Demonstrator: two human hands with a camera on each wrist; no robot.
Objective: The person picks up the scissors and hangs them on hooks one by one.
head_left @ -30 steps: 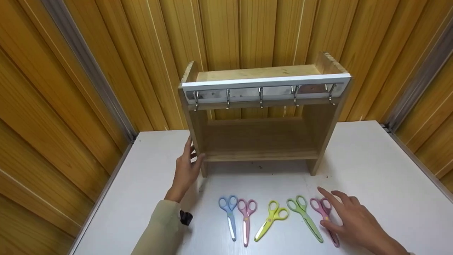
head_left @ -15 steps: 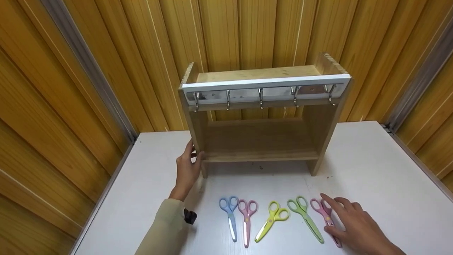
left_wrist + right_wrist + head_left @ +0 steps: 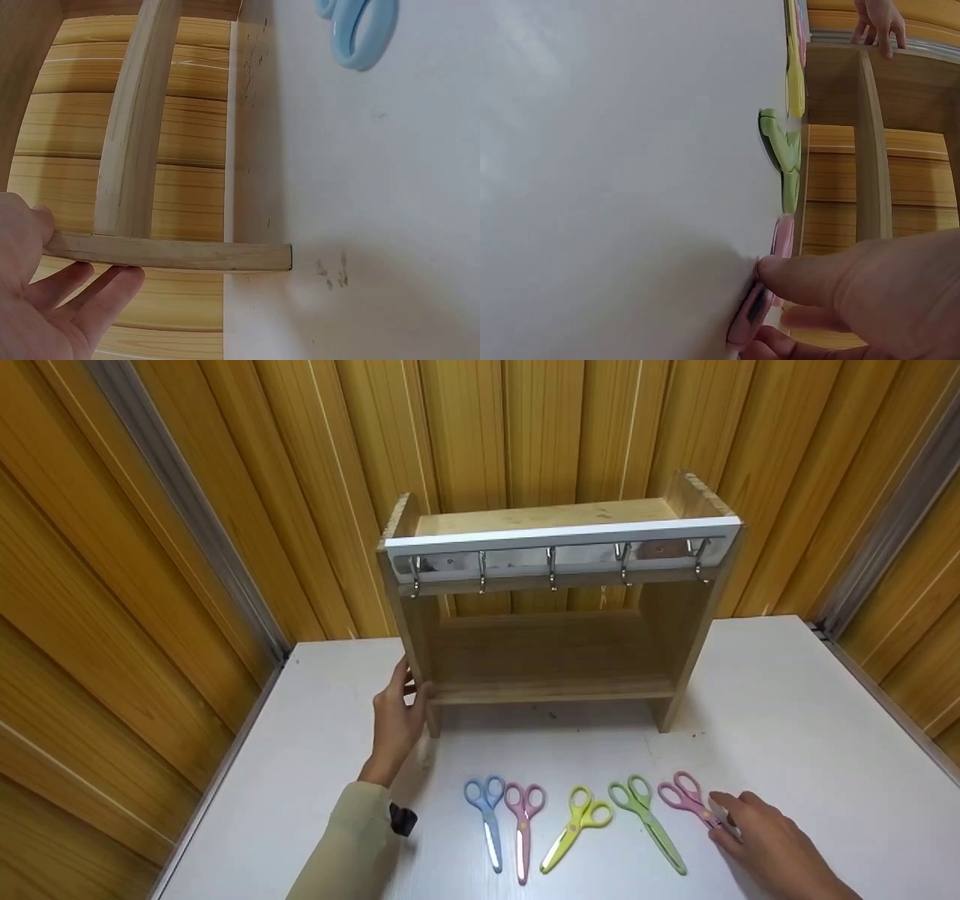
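Observation:
My right hand [image 3: 772, 840] pinches the blade end of the rightmost pink scissors [image 3: 701, 810], whose handle loops point away from me. In the right wrist view, the thumb [image 3: 799, 277] presses on one side of these scissors, with fingers on the other. My left hand [image 3: 397, 724] holds the left side panel of a wooden rack [image 3: 555, 691]; its thumb and fingers lie on opposite faces of the panel. Lying on the table to the left of the held pair are green scissors [image 3: 646, 817], yellow scissors [image 3: 573, 825], another pink pair [image 3: 523, 829] and blue scissors [image 3: 489, 819].
Across the rack's upper front runs a white rail [image 3: 517, 537] with several metal hooks [image 3: 552, 568]. A shelf spans the rack lower down. The white table [image 3: 810, 720] extends to both sides. Wood-patterned walls [image 3: 540, 435] enclose the back and sides.
The right hand has closed its thumb and fingers on the pink scissors' blades, and the scissors have turned slightly, blades to the right. The left hand stays on the rack.

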